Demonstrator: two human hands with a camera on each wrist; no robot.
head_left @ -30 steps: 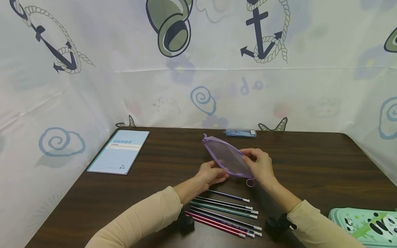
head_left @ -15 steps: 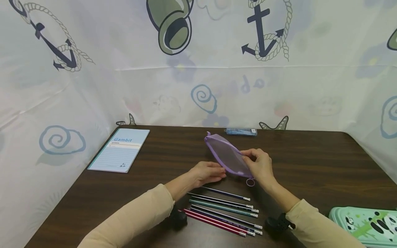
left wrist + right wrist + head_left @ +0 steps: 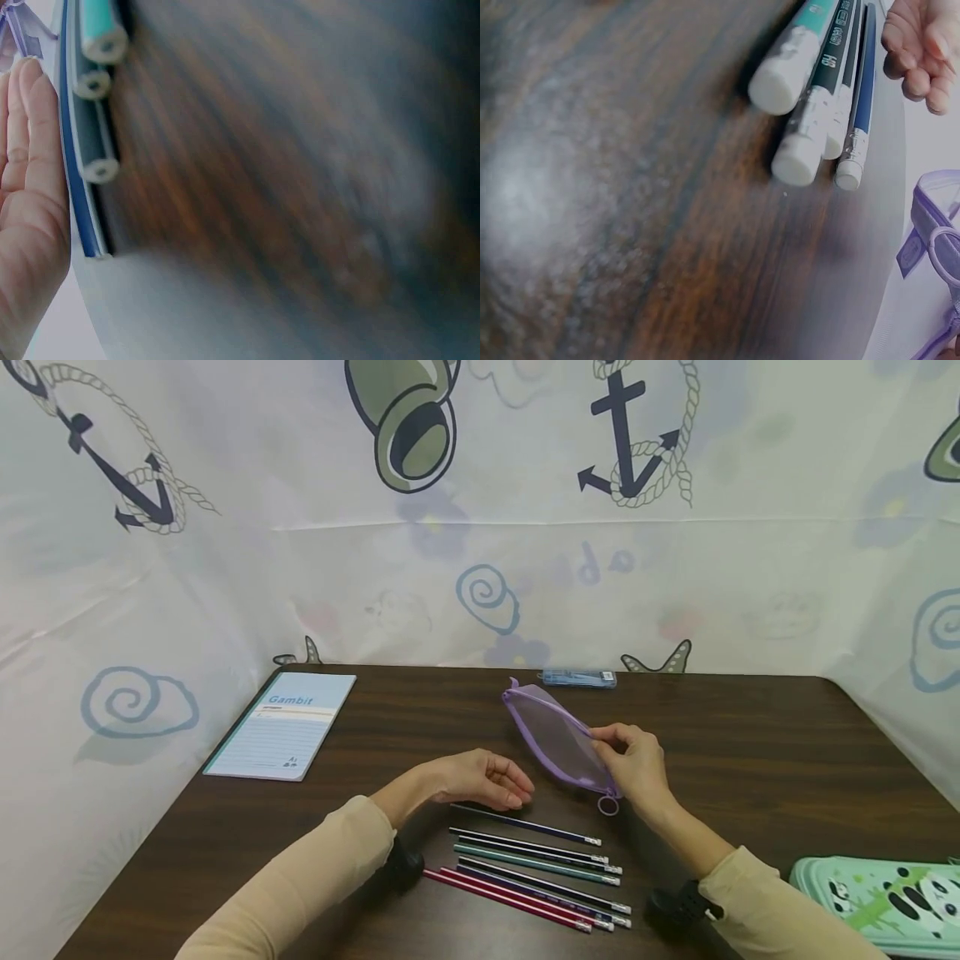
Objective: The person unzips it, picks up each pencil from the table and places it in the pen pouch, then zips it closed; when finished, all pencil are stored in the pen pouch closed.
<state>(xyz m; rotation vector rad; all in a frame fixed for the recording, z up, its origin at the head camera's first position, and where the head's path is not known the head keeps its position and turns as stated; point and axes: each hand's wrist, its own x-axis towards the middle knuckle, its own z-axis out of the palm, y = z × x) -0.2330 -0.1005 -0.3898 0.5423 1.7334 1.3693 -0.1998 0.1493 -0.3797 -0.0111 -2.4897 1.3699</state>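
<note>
In the head view, a purple zip pouch point(image 3: 557, 737) with see-through sides tilts over the table's middle, its mouth spread apart. My right hand point(image 3: 636, 767) pinches its right edge between thumb and fingers, near the zip's ring pull point(image 3: 608, 806). My left hand point(image 3: 486, 779) hangs to the left of the pouch with loosely bent fingers and holds nothing. Just below it lies a dark blue pencil point(image 3: 543, 827), the farthest of a row. Nearer are black pencils, a teal pencil point(image 3: 536, 864) and red pencils point(image 3: 510, 902), eraser ends to the right.
At the table's back left lies a notebook point(image 3: 281, 727) marked Gambit. A small blue packet point(image 3: 579, 679) sits by the back edge. A green panda pencil case point(image 3: 877, 902) is at the front right. Patterned cloth point(image 3: 337, 577) encloses the table's back and sides.
My left hand has let go of the pouch's near edge and moved left, toward the pencils. My right hand keeps its grip on the pouch, almost in place.
</note>
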